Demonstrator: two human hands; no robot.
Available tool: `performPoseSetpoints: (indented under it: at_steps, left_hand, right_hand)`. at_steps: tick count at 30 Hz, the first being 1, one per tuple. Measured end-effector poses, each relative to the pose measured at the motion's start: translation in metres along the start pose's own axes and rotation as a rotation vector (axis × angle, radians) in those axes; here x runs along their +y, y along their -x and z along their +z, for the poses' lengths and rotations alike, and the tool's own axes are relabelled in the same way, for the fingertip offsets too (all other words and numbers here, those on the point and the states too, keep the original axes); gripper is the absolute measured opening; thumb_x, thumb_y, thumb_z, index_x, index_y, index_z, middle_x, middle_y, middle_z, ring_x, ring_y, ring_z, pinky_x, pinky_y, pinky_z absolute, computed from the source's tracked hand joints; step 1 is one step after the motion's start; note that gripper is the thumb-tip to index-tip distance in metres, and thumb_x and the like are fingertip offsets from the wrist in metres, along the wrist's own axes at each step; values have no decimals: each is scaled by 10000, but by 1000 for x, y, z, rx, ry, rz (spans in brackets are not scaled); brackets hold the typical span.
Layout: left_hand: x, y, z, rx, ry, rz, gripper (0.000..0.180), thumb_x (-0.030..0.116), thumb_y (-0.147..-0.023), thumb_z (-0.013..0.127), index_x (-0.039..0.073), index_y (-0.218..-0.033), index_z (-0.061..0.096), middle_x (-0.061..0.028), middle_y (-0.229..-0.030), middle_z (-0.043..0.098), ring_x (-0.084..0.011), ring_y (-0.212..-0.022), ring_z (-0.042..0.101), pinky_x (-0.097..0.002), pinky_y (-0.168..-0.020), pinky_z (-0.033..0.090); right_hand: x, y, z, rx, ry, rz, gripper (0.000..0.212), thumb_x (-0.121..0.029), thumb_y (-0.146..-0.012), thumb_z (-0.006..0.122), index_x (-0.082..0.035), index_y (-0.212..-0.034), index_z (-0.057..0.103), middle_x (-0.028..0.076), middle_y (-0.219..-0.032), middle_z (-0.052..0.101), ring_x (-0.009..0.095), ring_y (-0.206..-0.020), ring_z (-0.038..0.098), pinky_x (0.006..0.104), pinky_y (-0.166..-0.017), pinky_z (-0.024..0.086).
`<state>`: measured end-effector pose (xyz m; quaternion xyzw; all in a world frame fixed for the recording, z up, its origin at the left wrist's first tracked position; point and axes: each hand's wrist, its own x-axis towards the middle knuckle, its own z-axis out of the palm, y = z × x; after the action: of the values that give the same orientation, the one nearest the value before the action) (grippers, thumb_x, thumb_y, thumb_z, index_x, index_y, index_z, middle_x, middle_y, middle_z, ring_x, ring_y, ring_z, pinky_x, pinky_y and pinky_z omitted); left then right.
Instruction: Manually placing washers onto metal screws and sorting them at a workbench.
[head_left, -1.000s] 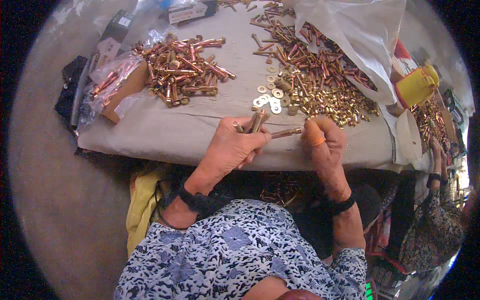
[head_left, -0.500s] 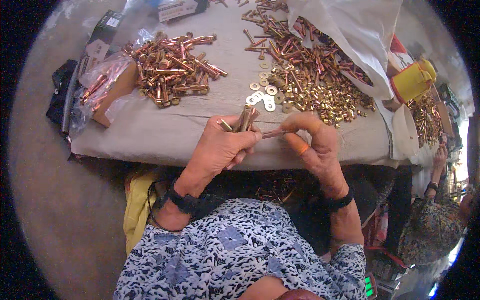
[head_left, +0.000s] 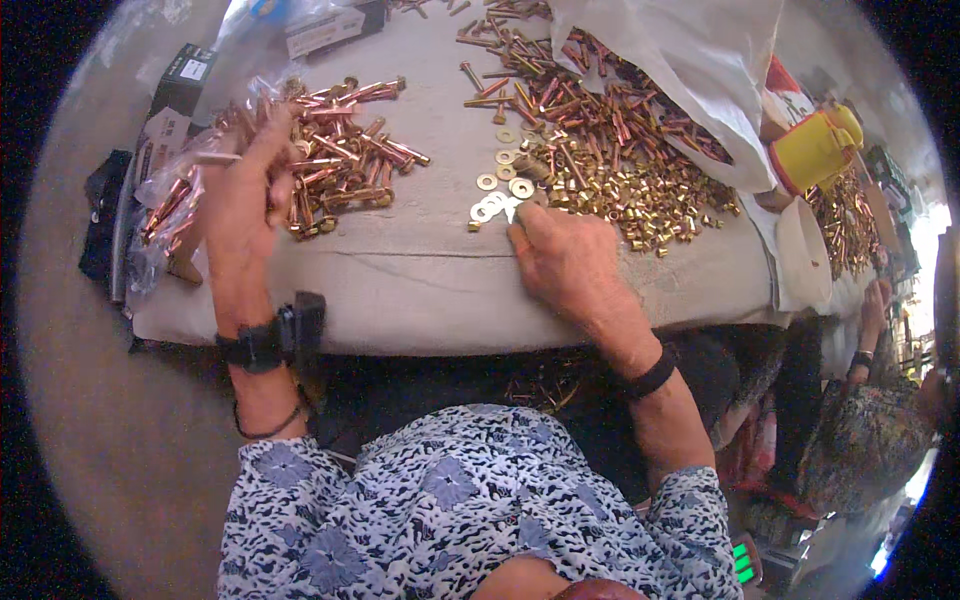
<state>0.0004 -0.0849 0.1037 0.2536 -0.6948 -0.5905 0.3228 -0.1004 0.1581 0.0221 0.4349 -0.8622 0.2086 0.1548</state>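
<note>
My left hand [head_left: 245, 200] is over the left heap of sleeved anchor bolts [head_left: 345, 165], its fingers smeared by motion. A pale rod-like piece [head_left: 217, 158] shows beside it; whether the hand holds anything is unclear. My right hand [head_left: 575, 260] is closed, thumb and fingers pressed together, at the near edge of a few flat washers [head_left: 487, 208]. What its fingertips pinch is hidden. Right behind that hand lies a pile of small brass-coloured nuts or sleeves [head_left: 640, 200].
Loose long bolts [head_left: 620, 110] spread beyond the nuts, partly under a white sack [head_left: 690, 70]. At right stand a yellow container [head_left: 815, 150] and a white tub [head_left: 803, 255]. Plastic bags and boxes [head_left: 185, 80] line the left edge. Another person's arm [head_left: 872, 320] is far right.
My hands have parted from over the table's front edge. The left moved left to the bolt heap, and the several bolts it held no longer show. The right moved to the washers, fingers closed.
</note>
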Motion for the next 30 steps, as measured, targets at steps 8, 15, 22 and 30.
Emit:
performPoseSetpoints:
  at_steps: [8,15,22,30]
  left_hand:
    - [-20,74,48,-620,164,-395,206,205,-811,584,45,-939,595,27,-605,503,-15,-401,375,-173,-331,241]
    - [-24,91,67,-754,190,-497,145,155,-774,658,28,-806,598,12,-581,526,-19,-386,393,-175,-324,257]
    - [-30,93,68,-763,120,-425,136,140,-765,670,39,-748,580,40,-488,445,-21,-377,380,-174,-324,234]
    - [-28,92,71,-689,272,-457,151,145,-793,642,24,-871,597,2,-619,531,-27,-402,405,-171,-322,269]
  right_hand:
    - [1,7,-1,242,-133,75,57,-119,-771,550,-64,-756,546,132,-668,593,312,-592,590,420,-504,446]
    - [-7,17,-13,285,-572,92,111,-77,-798,580,-26,-895,596,163,-740,599,315,-681,603,368,-588,478]
    - [-13,22,-15,212,-740,163,168,-64,-785,598,-14,-945,606,154,-768,611,305,-692,604,348,-597,476]
    - [-2,21,-22,256,-380,-223,358,-65,-720,633,-65,-1074,576,107,-749,603,288,-623,547,384,-563,431]
